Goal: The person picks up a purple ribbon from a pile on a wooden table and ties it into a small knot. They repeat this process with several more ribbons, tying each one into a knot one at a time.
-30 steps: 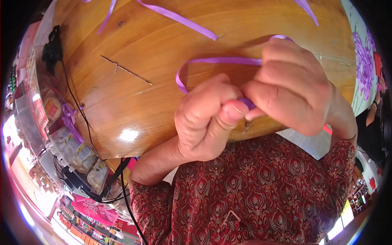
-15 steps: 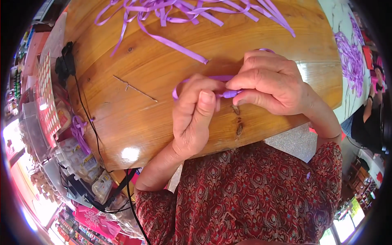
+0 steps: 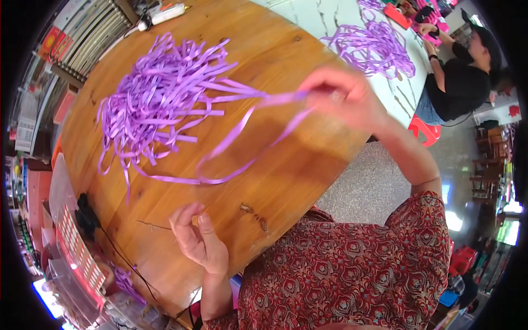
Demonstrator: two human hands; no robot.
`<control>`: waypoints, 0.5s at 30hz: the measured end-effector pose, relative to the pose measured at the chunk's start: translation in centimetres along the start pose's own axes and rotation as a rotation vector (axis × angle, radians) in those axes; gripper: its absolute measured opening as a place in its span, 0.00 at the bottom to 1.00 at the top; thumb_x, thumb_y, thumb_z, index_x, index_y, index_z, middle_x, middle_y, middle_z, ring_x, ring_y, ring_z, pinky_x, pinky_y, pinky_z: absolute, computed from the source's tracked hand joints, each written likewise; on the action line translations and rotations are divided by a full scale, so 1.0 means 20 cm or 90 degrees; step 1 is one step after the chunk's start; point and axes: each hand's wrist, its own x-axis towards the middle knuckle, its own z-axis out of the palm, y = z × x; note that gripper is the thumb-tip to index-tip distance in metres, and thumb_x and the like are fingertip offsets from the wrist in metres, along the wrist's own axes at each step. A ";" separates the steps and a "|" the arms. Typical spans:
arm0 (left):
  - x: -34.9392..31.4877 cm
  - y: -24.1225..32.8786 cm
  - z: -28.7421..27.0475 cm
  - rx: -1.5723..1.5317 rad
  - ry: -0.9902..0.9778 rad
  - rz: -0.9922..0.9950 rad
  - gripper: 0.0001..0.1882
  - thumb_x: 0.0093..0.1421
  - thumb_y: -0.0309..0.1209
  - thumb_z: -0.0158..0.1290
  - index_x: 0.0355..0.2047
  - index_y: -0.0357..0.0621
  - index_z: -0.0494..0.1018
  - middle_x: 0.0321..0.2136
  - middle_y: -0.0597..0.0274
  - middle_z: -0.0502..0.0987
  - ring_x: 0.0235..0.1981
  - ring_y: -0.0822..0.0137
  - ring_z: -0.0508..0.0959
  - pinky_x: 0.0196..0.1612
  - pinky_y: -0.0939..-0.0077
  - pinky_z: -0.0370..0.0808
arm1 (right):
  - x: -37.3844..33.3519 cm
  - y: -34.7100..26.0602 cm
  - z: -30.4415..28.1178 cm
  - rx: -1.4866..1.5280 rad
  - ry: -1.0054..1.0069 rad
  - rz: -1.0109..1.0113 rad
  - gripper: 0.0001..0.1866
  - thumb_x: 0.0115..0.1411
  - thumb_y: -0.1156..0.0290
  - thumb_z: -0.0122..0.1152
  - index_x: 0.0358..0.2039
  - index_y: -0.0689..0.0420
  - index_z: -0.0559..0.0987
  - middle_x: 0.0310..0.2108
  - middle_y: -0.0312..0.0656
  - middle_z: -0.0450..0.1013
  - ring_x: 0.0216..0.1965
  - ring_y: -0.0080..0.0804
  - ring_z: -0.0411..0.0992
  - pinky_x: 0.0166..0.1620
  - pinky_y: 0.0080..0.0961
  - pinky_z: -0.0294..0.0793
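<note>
My right hand [image 3: 346, 102], smeared by motion, is raised over the table's right side. Its fingers are closed on a purple ribbon [image 3: 242, 124], which hangs in a long loop down to the tabletop. Other ribbon strands run from near this hand to a large tangled pile of purple ribbons [image 3: 157, 93] on the left. My left hand [image 3: 201, 239] is low over the table's near edge, fingers loosely curled and apart, holding nothing. By its fingertips lies a thin needle-like rod [image 3: 154, 225], partly hidden by the hand.
Another purple ribbon heap [image 3: 374, 49] lies on a white marbled table [image 3: 300, 14] at the far right, where a person in black [image 3: 462, 80] sits. A black cable [image 3: 124, 256] and clear plastic bins [image 3: 69, 286] line the left edge. A power strip [image 3: 168, 15] is at the back.
My hands have parted: the right moved away to the right with the ribbon, the left let go and drew back. The view has swung, bringing the whole ribbon pile and the seated person into sight.
</note>
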 end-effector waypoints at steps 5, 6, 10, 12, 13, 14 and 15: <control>0.01 -0.05 0.06 -0.021 -0.051 -0.080 0.06 0.57 0.18 0.48 0.35 0.35 0.72 0.33 0.58 0.69 0.35 0.66 0.69 0.40 0.77 0.67 | 0.06 0.35 -0.62 -0.142 0.351 0.107 0.11 0.56 0.73 0.59 0.40 0.59 0.77 0.36 0.34 0.75 0.37 0.20 0.72 0.39 0.16 0.70; 0.01 -0.08 0.05 -0.024 -0.081 -0.084 0.05 0.56 0.18 0.49 0.34 0.35 0.72 0.33 0.58 0.69 0.35 0.67 0.69 0.40 0.79 0.67 | 0.00 0.57 -0.88 -0.258 0.370 0.082 0.10 0.55 0.76 0.56 0.39 0.61 0.74 0.35 0.35 0.72 0.35 0.22 0.71 0.38 0.19 0.70; 0.01 -0.11 0.06 -0.007 -0.083 -0.074 0.05 0.56 0.18 0.49 0.33 0.35 0.72 0.32 0.58 0.69 0.35 0.68 0.69 0.38 0.80 0.67 | 0.08 0.74 -1.19 -0.811 0.293 0.238 0.13 0.53 0.74 0.56 0.41 0.61 0.74 0.38 0.38 0.72 0.36 0.31 0.72 0.41 0.26 0.70; 0.02 -0.12 0.06 -0.014 -0.074 -0.079 0.06 0.56 0.17 0.49 0.33 0.35 0.73 0.32 0.58 0.69 0.34 0.69 0.69 0.38 0.81 0.67 | 0.02 0.82 -1.18 -0.695 0.369 0.025 0.14 0.53 0.73 0.57 0.42 0.58 0.75 0.40 0.40 0.72 0.39 0.34 0.71 0.44 0.26 0.69; 0.02 -0.12 0.08 -0.012 -0.070 -0.081 0.06 0.56 0.17 0.49 0.33 0.35 0.73 0.32 0.58 0.69 0.34 0.69 0.69 0.38 0.81 0.67 | -0.01 0.86 -1.17 -0.566 0.436 -0.178 0.15 0.53 0.71 0.58 0.43 0.56 0.75 0.43 0.43 0.71 0.43 0.37 0.71 0.47 0.26 0.68; 0.02 -0.14 0.06 -0.018 -0.054 -0.100 0.06 0.56 0.16 0.49 0.33 0.35 0.73 0.31 0.59 0.70 0.34 0.69 0.69 0.38 0.81 0.67 | 0.06 0.65 -0.90 -0.576 0.414 0.108 0.20 0.53 0.71 0.57 0.48 0.53 0.71 0.49 0.46 0.68 0.52 0.32 0.66 0.55 0.26 0.61; 0.03 -0.12 0.07 -0.037 -0.050 -0.108 0.06 0.55 0.16 0.50 0.33 0.35 0.73 0.31 0.60 0.70 0.33 0.70 0.70 0.37 0.82 0.67 | 0.04 0.61 -0.81 -0.567 0.406 0.101 0.20 0.53 0.71 0.57 0.48 0.53 0.71 0.49 0.46 0.68 0.52 0.32 0.66 0.55 0.26 0.61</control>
